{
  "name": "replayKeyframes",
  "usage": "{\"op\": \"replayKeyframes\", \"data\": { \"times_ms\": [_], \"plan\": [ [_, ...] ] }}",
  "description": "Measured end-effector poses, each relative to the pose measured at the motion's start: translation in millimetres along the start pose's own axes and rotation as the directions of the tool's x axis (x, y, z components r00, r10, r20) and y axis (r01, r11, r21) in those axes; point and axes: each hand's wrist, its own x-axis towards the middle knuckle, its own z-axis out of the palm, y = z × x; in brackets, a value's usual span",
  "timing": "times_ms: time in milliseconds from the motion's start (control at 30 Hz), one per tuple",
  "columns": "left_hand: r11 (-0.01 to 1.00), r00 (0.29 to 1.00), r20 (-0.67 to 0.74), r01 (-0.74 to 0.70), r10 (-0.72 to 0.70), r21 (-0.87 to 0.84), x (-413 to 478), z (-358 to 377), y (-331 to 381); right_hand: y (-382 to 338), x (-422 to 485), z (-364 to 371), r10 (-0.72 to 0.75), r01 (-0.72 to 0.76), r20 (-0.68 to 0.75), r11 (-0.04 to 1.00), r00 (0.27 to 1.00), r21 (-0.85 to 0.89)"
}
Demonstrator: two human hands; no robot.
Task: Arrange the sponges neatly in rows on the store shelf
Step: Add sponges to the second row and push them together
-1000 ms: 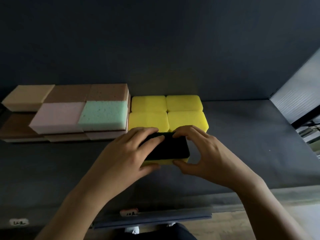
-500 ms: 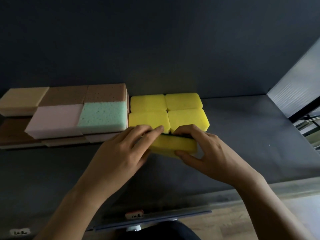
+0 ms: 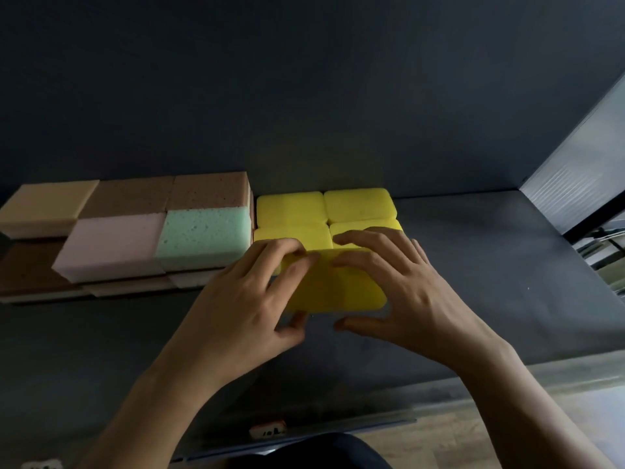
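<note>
A yellow sponge (image 3: 341,286) lies yellow face up on the dark shelf (image 3: 490,265), just in front of a block of four yellow sponges (image 3: 291,206). My left hand (image 3: 243,299) holds its left end, fingers on top and thumb at the front edge. My right hand (image 3: 406,286) holds the right end, with fingers curled over the far edge and the thumb near the front edge. The hands hide part of the front two sponges of the block.
Left of the yellow block stand stacked sponges: a green one (image 3: 203,235), a pink one (image 3: 111,245), brown ones (image 3: 209,189) and a beige one (image 3: 44,204). A pale side panel (image 3: 581,184) closes the shelf at the right. A price tag (image 3: 267,431) sits on the front rail.
The sponge has been turned over from dark scouring side up to yellow side up, and it has moved back against the yellow block. Both hands stayed on it.
</note>
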Motion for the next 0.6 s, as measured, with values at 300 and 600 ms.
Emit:
{"op": "replayKeyframes", "data": {
  "times_ms": [300, 600],
  "plan": [
    [0.999, 1.0, -0.012, 0.014, -0.015, -0.041, 6.8, -11.3, -4.9, -6.6, 16.2, -1.8, -0.079, 0.075, -0.034, 0.992, 0.996, -0.101],
    [0.998, 1.0, -0.021, 0.019, -0.02, -0.063, 13.9, -20.9, -22.3, -3.0, 38.6, -0.4, -0.101, 0.098, -0.021, 0.991, 0.995, -0.096]
  ]
}}
